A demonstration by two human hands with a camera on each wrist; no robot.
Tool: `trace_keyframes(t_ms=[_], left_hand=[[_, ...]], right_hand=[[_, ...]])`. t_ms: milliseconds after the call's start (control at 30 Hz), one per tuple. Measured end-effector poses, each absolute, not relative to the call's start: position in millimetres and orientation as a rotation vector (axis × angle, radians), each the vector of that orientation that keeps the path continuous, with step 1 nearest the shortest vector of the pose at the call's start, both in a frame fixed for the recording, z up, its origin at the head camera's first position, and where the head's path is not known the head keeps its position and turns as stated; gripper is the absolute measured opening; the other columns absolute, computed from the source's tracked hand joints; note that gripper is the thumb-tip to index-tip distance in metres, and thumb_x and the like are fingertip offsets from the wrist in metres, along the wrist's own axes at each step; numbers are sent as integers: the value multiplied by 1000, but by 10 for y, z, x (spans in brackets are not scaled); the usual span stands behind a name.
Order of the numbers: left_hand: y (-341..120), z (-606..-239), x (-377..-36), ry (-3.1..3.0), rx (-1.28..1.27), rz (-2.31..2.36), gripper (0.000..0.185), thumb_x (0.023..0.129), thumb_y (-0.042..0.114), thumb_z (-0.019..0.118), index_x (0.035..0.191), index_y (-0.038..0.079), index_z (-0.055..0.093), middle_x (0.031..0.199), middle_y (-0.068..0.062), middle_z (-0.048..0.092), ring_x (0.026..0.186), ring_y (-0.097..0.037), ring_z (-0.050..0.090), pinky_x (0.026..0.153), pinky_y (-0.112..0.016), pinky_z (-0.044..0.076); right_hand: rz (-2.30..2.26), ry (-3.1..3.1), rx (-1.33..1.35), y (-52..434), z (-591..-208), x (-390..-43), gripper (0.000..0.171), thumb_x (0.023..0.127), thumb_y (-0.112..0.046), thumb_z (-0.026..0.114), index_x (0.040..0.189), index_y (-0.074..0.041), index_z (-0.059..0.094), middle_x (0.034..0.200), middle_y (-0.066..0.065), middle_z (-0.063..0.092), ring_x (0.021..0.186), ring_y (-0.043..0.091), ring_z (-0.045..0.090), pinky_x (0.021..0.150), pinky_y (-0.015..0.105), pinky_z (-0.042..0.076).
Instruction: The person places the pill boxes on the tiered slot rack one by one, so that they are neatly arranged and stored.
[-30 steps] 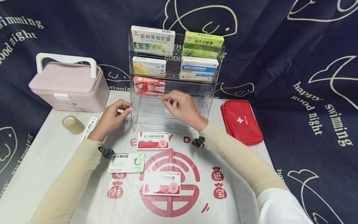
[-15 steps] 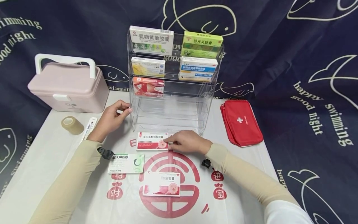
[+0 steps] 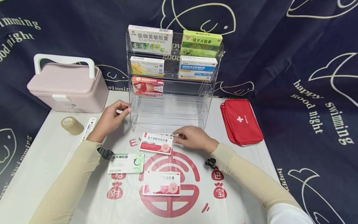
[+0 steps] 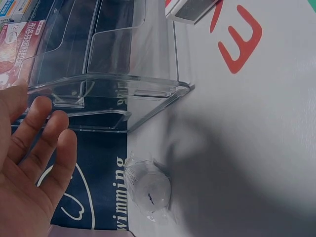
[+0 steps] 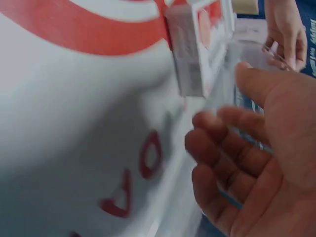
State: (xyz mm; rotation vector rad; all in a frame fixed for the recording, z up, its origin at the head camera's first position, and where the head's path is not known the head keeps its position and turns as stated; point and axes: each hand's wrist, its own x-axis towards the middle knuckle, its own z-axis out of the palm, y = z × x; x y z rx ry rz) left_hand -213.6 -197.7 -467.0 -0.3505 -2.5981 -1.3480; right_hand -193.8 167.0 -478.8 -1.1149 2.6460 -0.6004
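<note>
A white and red medicine box (image 3: 156,143) lies slightly turned on the table in front of a clear acrylic display rack (image 3: 167,116). My right hand (image 3: 194,137) is at that box's right end, thumb and forefinger tips right by its corner. In the right wrist view its fingers (image 5: 212,150) are loosely bent with a gap to the thumb. My left hand (image 3: 113,116) touches the rack's left side with its fingertips; in the left wrist view its other fingers (image 4: 61,158) are spread and relaxed. A similar white and red box (image 3: 161,184) and a green and white box (image 3: 126,163) lie nearer.
Several medicine boxes, including a red box (image 3: 147,87), stand in the rack's upper tiers. A pink lidded case (image 3: 67,87), tan bandage roll (image 3: 72,125) and thermometer (image 3: 89,128) are on the left. A red first-aid pouch (image 3: 241,122) lies right. Patterned dark cloth (image 3: 279,62) hangs behind.
My right hand came down from the rack to the nearby white and red box, which has slid slightly right and turned. My left hand stays at the rack's side.
</note>
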Motion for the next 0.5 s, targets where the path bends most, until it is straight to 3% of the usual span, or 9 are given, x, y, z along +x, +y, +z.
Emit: trace_keyframes(t_ms=[133, 233, 367, 500], left_hand=[[-1963, -4671, -2140, -2593, -348, -1348, 21, 102, 20, 66, 114, 3, 65, 103, -10, 71, 85, -14, 61, 73, -27, 48], [-1956, -4665, -2147, -2590, -355, -1355, 22, 102, 21, 65, 114, 3, 65, 103, -11, 71, 85, -15, 61, 74, -27, 48], [-1955, -4666, -2155, -2591, -350, -1359, 22, 102, 22, 65, 115, 3, 65, 104, -11, 71, 86, -16, 61, 73, -27, 48], [-1965, -4683, -2149, -2598, -342, -1352, 23, 102, 22, 65, 115, 3, 65, 103, -10, 71, 85, -16, 61, 72, -26, 49]], right_hand=[[-546, 2685, -1055, 1645, -4872, -1841, 49, 94, -52, 68, 128, -17, 70, 76, -11, 59, 64, 5, 51, 55, 25, 46], [-515, 2739, -1042, 1600, -4932, -1773, 56, 93, -59, 66, 131, -18, 68, 83, -7, 62, 70, 6, 52, 56, 27, 47], [-492, 2808, -1004, 1535, -4969, -1712, 59, 91, -61, 67, 131, -17, 67, 102, -5, 67, 82, 7, 55, 65, 28, 51], [-500, 2818, -951, 1490, -4980, -1673, 55, 90, -59, 70, 125, -17, 68, 106, -5, 67, 86, 7, 59, 68, 29, 52]])
